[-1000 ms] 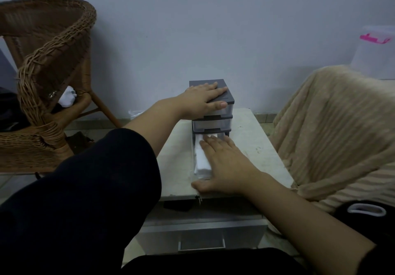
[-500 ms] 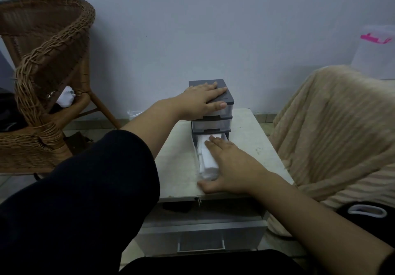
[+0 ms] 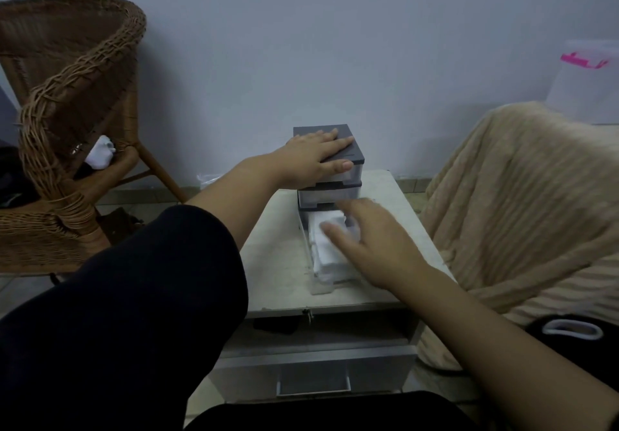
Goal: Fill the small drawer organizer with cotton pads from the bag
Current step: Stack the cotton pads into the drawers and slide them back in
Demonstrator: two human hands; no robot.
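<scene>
While my left hand lies flat on top of the little drawer box, fingers straight and holding nothing, my right hand is spread open over the bottom drawer, which is pulled out. It is blurry, so I cannot tell if it touches the white cotton pads packed inside. The box sits on the small table

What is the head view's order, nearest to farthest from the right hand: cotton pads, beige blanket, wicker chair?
1. cotton pads, in the open drawer, at the right hand
2. beige blanket, on the right
3. wicker chair, far left
</scene>
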